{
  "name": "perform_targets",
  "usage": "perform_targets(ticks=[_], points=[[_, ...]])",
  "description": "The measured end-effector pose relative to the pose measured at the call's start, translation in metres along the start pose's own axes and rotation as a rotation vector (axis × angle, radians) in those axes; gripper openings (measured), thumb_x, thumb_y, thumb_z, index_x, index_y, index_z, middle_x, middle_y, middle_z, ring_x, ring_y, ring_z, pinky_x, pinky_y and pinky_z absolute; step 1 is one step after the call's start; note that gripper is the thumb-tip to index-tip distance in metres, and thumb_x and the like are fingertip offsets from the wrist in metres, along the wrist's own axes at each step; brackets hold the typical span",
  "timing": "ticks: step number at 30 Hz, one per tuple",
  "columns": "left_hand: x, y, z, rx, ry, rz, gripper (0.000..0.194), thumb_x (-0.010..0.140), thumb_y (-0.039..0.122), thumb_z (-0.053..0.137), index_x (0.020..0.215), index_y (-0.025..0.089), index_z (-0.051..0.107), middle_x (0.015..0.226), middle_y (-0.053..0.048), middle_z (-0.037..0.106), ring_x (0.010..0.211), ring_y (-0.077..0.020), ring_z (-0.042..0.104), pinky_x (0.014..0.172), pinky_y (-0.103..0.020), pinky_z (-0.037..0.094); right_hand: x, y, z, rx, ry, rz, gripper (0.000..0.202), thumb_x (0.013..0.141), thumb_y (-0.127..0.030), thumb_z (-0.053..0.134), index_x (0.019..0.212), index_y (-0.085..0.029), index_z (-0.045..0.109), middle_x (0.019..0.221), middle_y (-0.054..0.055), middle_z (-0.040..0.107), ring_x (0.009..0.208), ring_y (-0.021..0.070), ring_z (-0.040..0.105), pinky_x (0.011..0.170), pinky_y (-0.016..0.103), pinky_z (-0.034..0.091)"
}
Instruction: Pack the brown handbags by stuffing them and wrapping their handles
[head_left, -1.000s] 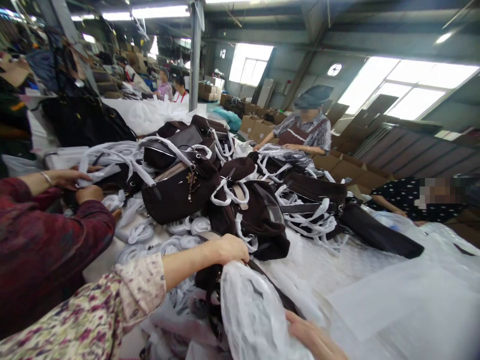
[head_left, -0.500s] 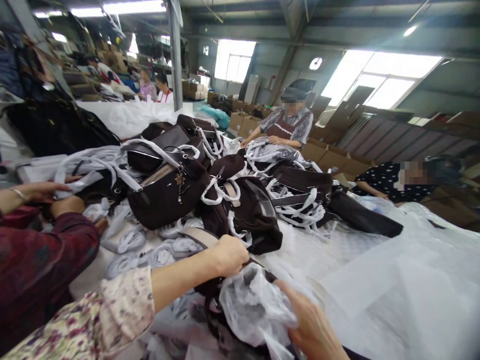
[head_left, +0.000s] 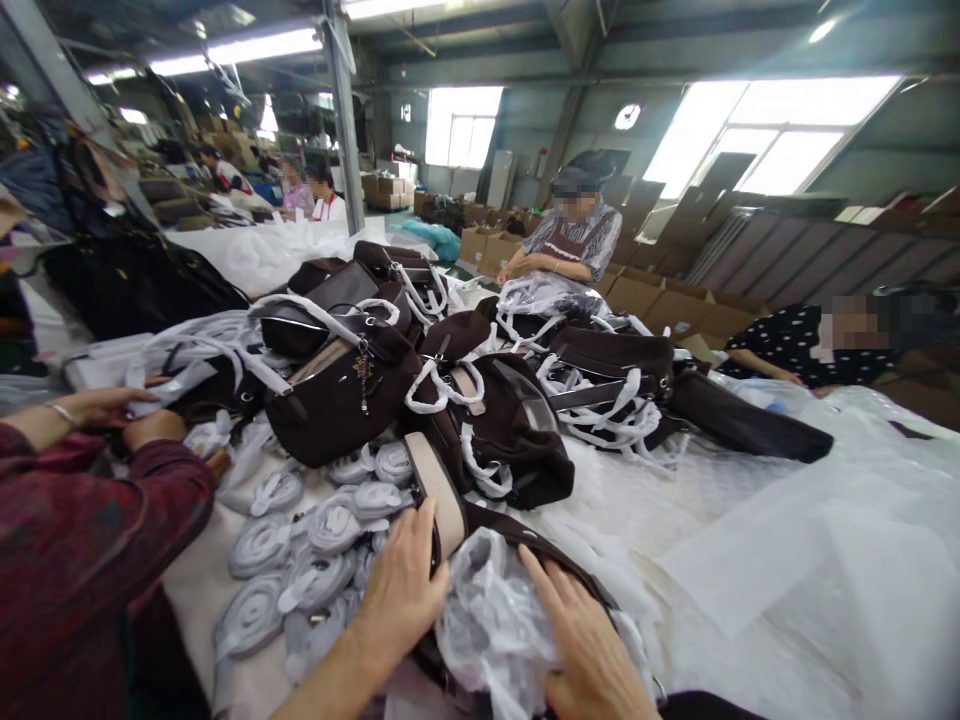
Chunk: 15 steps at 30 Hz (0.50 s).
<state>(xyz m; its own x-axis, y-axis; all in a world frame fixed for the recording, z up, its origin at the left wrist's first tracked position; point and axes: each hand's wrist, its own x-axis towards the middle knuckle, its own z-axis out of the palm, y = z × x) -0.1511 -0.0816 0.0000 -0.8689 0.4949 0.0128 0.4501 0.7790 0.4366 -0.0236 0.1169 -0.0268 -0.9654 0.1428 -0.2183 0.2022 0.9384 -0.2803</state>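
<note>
In front of me lies a dark brown handbag with its mouth open and crumpled clear plastic bulging out. My left hand grips the bag's left edge beside a beige strip, its thumb apart from the fingers. On the other side, my right hand holds the right edge, with long fingers against the plastic and the rim. The bag's lower part is hidden by my hands and the plastic. Coiled, wrapped straps lie left of my left hand.
Dark handbags with white-wrapped handles are heaped ahead. A co-worker's sleeve and hands reach in from the left. Another person stands across the table, and one in dotted clothing is at the right. Plastic sheeting covers the table's right side.
My left hand has moved down and left from the bag's far rim to its left edge. The beige strip now stands more upright, and more coiled straps show.
</note>
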Motion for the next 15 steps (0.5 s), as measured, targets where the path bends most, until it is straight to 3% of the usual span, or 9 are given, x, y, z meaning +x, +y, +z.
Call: perform_targets(ticks=[3,5,7,9,12,15], points=[[0.012,0.000,-0.011,-0.054,-0.158,0.005,0.067,0.082,0.002,0.053,0.147,0.010,0.041,0.138,-0.018,0.056,0.130,-0.0276,0.056,0.113,-0.039,0.045,-0.005,-0.015,-0.009,0.002,-0.082,-0.093,0.106,0.056,0.002,0.049,0.158,-0.025,0.035,0.164,0.015,0.034,0.136,0.0343,0.055,0.109,0.044,0.049],[0.017,0.007,-0.024,-0.039,-0.218,0.043,0.072,0.078,-0.005,0.048,0.148,0.013,0.043,0.139,-0.016,0.054,0.127,-0.0265,0.058,0.110,-0.037,0.046,-0.010,-0.015,-0.028,0.162,-0.161,-0.221,0.093,0.059,0.001,0.051,0.149,-0.024,0.050,0.155,0.014,0.051,0.128,0.0310,0.062,0.106,0.036,0.050],[0.018,0.015,-0.034,-0.027,-0.232,0.064,0.077,0.075,-0.007,0.047,0.150,0.013,0.041,0.141,-0.016,0.052,0.130,-0.0262,0.056,0.112,-0.036,0.044,-0.018,-0.010,-0.047,0.390,-0.234,-0.367,0.064,0.067,-0.006,0.058,0.128,-0.023,0.067,0.126,0.006,0.073,0.109,0.0249,0.071,0.094,0.025,0.053],[0.015,0.022,-0.041,-0.025,-0.219,0.069,0.080,0.074,-0.006,0.048,0.152,0.011,0.039,0.143,-0.016,0.051,0.133,-0.0264,0.052,0.115,-0.035,0.041,-0.023,-0.006,-0.054,0.530,-0.300,-0.457,0.030,0.078,-0.016,0.061,0.104,-0.024,0.074,0.093,-0.004,0.077,0.083,0.0161,0.072,0.073,0.016,0.051],[0.007,0.031,-0.044,-0.024,-0.244,0.109,0.083,0.072,-0.006,0.047,0.153,0.015,0.041,0.139,-0.014,0.053,0.128,-0.0272,0.056,0.112,-0.036,0.044,-0.020,-0.011,-0.035,0.466,-0.378,-0.468,0.015,0.083,-0.019,0.060,0.087,-0.025,0.073,0.075,-0.009,0.073,0.064,0.0098,0.066,0.056,0.013,0.042],[-0.001,0.035,-0.048,-0.045,-0.294,0.166,0.088,0.069,-0.007,0.046,0.154,0.019,0.041,0.135,-0.012,0.055,0.126,-0.0263,0.057,0.112,-0.035,0.044,-0.008,-0.014,-0.005,0.254,-0.235,-0.330,0.028,0.078,-0.011,0.058,0.094,-0.028,0.074,0.082,-0.006,0.078,0.069,0.0135,0.070,0.060,0.015,0.048]])
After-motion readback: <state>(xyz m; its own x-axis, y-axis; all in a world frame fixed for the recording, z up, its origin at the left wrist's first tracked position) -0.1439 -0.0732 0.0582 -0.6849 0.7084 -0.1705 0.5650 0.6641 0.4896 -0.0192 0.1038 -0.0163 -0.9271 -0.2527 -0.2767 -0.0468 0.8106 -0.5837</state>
